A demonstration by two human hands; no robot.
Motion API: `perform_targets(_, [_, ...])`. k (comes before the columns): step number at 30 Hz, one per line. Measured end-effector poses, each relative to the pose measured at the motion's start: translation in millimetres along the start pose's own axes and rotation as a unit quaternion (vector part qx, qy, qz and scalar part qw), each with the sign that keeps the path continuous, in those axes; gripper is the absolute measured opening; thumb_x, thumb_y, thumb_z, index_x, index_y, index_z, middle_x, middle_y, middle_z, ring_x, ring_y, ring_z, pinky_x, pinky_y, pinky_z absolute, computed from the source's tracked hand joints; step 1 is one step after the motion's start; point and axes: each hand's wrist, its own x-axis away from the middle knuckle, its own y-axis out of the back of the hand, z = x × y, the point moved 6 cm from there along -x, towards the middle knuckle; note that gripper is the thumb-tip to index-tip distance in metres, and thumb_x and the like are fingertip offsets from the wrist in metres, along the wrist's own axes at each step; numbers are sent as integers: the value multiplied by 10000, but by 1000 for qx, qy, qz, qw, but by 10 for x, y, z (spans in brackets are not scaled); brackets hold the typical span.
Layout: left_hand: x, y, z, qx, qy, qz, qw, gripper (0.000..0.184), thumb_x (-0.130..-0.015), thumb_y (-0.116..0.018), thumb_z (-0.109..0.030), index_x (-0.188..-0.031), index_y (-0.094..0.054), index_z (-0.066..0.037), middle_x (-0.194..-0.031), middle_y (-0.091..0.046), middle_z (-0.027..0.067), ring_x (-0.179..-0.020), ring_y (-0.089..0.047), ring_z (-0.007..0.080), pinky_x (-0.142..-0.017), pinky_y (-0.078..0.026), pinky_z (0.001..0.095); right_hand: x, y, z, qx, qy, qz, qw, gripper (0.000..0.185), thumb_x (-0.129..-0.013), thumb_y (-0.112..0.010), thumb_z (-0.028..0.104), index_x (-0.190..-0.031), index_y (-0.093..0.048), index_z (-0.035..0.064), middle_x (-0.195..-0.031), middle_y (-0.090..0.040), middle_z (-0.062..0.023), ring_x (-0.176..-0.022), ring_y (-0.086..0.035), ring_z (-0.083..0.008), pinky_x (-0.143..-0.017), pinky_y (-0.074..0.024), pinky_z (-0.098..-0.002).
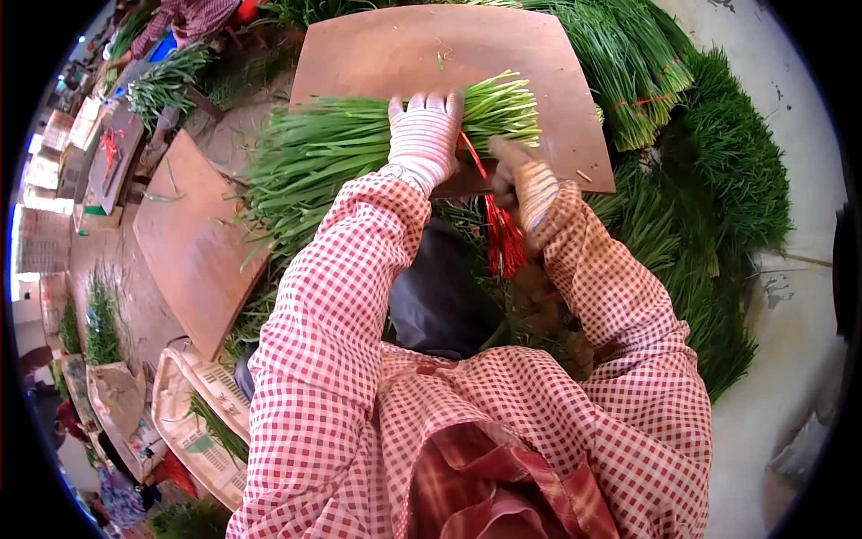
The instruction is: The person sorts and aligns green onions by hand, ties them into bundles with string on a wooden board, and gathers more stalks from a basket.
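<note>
A bundle of green garlic chives [314,139] lies across a brown board [431,45], its pale cut ends to the right. My left hand [422,135], in a striped glove, is closed over the bundle near those ends and presses it down. A red tie [471,153] slants from beside my left hand toward my right. My right hand [523,180], also gloved, is by the board's near edge with fingers curled and slightly blurred. Whether it grips the tie I cannot make out. A bunch of red ties [503,238] hangs just below it.
Tied chive bundles [628,72] are stacked at the upper right, with more loose chives [736,153] beside them. Another board [193,242] and a pale plastic basket [166,395] stand at left. A co-worker's checked sleeve [162,27] shows at the upper left.
</note>
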Motion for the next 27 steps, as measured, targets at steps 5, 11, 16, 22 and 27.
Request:
perform_targets(5, [41,40,13,16,6,4,1000,912,-521,-828,-323,-1281,-371,-110,-1193,-514,90,-1155,-474,261,-1006,-302,543,188,-142,-79,178,-100,155,967,218,-841,-600,337,-881,-577,124,-526,-334,62,-417,-251,-59,-392,-218,-242])
perform_targets(11, [20,26,45,54,3,-7,999,875,-525,-807,-333,-1264,-392,-116,-1195,-506,94,-1160,-462,271,-997,-301,553,240,-193,427,530,412,234,704,253,-885,-589,289,-916,-653,46,-962,-610,-49,-852,-543,-147,-806,-442,-312])
perform_targets(16, [-1,-81,101,40,-18,-15,999,838,-571,-750,-407,-1284,-407,-131,-1232,-480,84,-1185,-435,269,-1000,-294,543,-169,-408,399,-79,182,323,926,222,-919,-552,280,-975,-570,66,-867,-544,-32,-894,-551,-165,-781,-474,-286])
perform_targets(22, [-48,-5,103,16,3,71,997,786,-617,-743,-370,-1299,-418,-155,-1259,-478,66,-1205,-421,257,-1020,-264,555,-262,-615,572,-169,-7,57,984,256,-931,-518,245,-776,-532,42,-588,-434,-1,-491,-327,-97,-441,-240,-228])
perform_targets(27, [-75,-82,151,15,49,112,992,633,-691,-671,-405,-1272,-486,-232,-1273,-508,47,-1269,-382,233,-1054,-225,560,33,-698,627,28,23,-2,999,237,-883,-593,228,-737,-526,54,-555,-415,5,-479,-330,-92,-429,-248,-230])
